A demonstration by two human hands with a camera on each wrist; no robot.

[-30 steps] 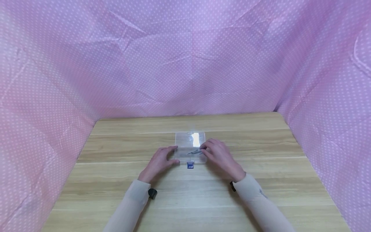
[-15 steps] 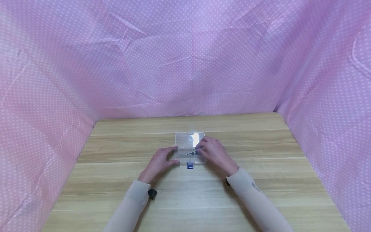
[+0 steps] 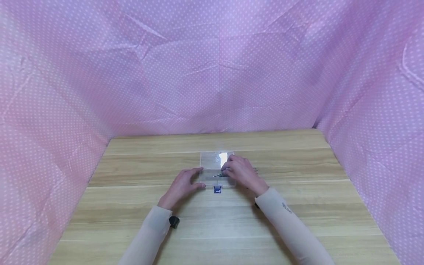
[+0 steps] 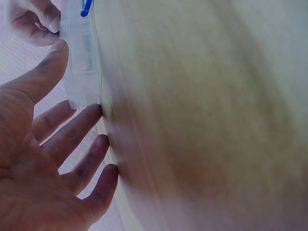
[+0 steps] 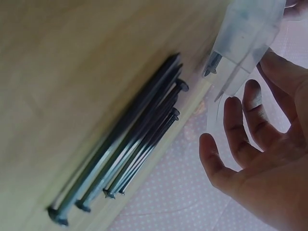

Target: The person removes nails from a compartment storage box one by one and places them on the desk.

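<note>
From the head, has a clear box open on the wooden table, with its lid folded back at the far side and a blue latch at the near side. Rests the left hand against the left end of the box, with thumb and fingers spread. Reaches the right hand over the right part of the box, with bent fingers at the metal nails inside; cannot tell whether pinching any. From the left wrist, touches the end of the box with fingertips of the left hand, well apart from its thumb at the box's side. From the right wrist, shows loose nails lying side by side on the table near the box, and nail heads through the clear wall. Holds three right fingers loosely curved and apart just beside the box; cannot see the thumb's tip clearly.
</note>
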